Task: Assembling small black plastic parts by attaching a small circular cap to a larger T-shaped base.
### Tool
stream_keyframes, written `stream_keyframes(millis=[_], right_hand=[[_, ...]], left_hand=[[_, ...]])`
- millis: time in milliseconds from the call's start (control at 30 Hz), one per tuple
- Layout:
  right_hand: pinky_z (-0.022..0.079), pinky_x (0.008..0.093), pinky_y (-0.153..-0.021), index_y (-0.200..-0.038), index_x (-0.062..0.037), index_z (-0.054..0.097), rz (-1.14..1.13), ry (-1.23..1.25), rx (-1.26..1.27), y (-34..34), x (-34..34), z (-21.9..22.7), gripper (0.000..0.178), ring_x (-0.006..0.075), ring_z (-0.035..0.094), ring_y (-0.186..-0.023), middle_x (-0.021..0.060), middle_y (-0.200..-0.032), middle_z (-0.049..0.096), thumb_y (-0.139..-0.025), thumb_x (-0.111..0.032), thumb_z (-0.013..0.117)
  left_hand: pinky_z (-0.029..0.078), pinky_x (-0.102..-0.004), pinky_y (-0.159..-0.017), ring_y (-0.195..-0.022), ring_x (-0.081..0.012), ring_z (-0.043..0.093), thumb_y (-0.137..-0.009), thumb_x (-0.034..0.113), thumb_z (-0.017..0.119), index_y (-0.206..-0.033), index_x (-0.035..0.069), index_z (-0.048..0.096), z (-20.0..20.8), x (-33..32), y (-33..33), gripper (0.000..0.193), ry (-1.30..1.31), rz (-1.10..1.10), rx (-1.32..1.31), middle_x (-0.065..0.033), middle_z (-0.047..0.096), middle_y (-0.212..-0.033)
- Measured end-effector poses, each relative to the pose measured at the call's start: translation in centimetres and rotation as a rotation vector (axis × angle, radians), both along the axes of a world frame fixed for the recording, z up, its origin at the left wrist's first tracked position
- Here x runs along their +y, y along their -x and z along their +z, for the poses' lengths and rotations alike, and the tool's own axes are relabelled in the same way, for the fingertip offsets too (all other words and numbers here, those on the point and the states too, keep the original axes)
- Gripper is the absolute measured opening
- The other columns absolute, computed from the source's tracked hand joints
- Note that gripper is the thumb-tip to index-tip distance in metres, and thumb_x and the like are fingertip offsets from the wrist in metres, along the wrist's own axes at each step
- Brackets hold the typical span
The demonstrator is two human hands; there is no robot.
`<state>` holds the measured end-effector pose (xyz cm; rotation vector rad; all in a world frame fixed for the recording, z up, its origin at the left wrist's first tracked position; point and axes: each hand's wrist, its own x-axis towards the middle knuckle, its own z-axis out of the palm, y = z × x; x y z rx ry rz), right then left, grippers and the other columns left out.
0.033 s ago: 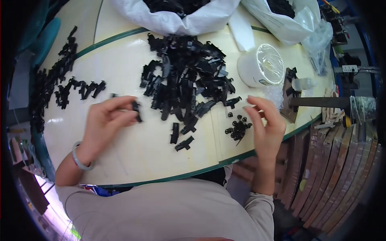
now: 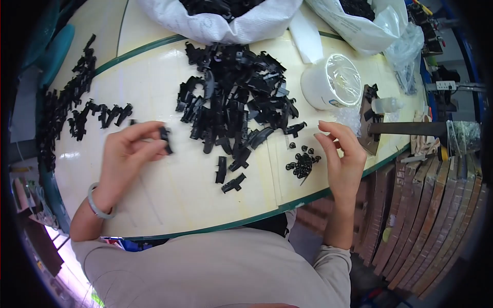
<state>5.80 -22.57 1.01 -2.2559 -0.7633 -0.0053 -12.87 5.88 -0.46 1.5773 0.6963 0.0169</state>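
Note:
My left hand (image 2: 131,151) is pinching a black plastic part (image 2: 165,140) between thumb and fingers, left of a large heap of similar black parts (image 2: 226,110). A second dark tip shows behind its fingers; whether it belongs to the same part I cannot tell. My right hand (image 2: 343,156) hovers beside a small pile of round black pieces (image 2: 303,165), thumb and forefinger apart, with nothing visible between them. Two loose black parts (image 2: 234,183) lie at the near end of the heap. More black parts (image 2: 77,97) spread along the table's left side.
At the back stand a white sack (image 2: 221,25) and a clear plastic bag (image 2: 359,33), both with black parts inside. A white tub (image 2: 328,84) covered in film sits right of the heap. Beyond it are a small bottle (image 2: 387,105) and a metal bar (image 2: 408,129).
My left hand has shifted a little to the left with the black plastic part in it. My right hand is nearly still, and the whole view has moved slightly.

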Motion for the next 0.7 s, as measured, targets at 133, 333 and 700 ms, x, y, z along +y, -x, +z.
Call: stream_keyframes(millis=[133,333,700], right_hand=[[0.047,0.0291,-0.061,-0.087,-0.0003,0.065,0.108,0.086,-0.088,-0.9,-1.3,-0.1,0.016,0.0215,0.060,-0.069,0.0114,-0.082,0.062,-0.072,0.003,0.066],[0.045,0.0306,-0.060,-0.083,-0.0006,0.064,0.092,0.163,0.145,0.3,-1.0,1.1,0.014,0.0245,0.057,-0.068,0.0106,-0.077,0.060,-0.070,0.001,0.067],[0.050,0.0275,-0.064,-0.088,0.0027,0.059,0.033,-0.153,0.339,0.0,-1.7,0.2,0.007,0.0160,0.060,-0.077,0.0136,-0.096,0.059,-0.081,0.003,0.058]], left_hand=[[0.050,-0.0178,-0.061,-0.070,-0.0095,0.061,-0.081,-0.005,0.058,-0.111,-0.003,0.057,0.1,1.7,0.8,0.030,-0.235,0.056,-0.032,-0.0056,0.057,-0.094],[0.044,-0.0150,-0.050,-0.059,-0.0064,0.056,-0.080,-0.006,0.059,-0.106,-0.001,0.059,2.0,0.8,1.7,0.026,-0.653,0.063,0.038,-0.0064,0.057,-0.096],[0.045,-0.0244,-0.052,-0.064,-0.0168,0.055,-0.070,0.001,0.072,-0.093,0.004,0.065,1.6,-3.5,-1.8,0.024,-0.852,-0.420,-0.434,-0.0076,0.057,-0.081]])
